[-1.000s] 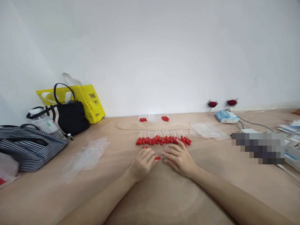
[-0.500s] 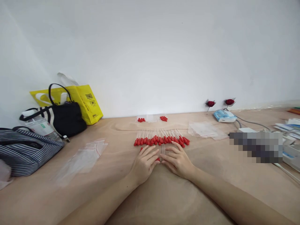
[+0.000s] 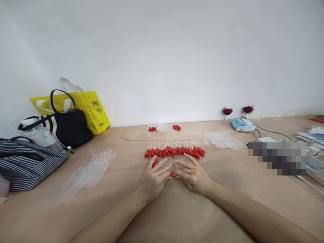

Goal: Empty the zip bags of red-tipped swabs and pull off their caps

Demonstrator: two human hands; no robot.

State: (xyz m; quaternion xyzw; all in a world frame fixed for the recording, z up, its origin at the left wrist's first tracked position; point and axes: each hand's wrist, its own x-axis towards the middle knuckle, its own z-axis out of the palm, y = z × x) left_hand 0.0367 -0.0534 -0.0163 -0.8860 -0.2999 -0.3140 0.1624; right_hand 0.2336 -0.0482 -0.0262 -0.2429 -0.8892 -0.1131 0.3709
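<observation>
Crosswise between the two hands lies a red bulb (image 3: 171,174), its long axis running from left to right. The left hand (image 3: 155,177) is nearer, thumb and forefinger seeming to pinch it while the other fingers fan out beside a second bulb (image 3: 155,163). The right hand (image 3: 193,175) faces its other end, upper fingers spread beside clear tubes (image 3: 176,161); whether its thumb presses anything I cannot tell at this size. Just beyond, a row of droppers (image 3: 174,151) lies on the brown desk (image 3: 227,179), clear bags (image 3: 91,168) to the left, pale wall (image 3: 162,67) behind.
</observation>
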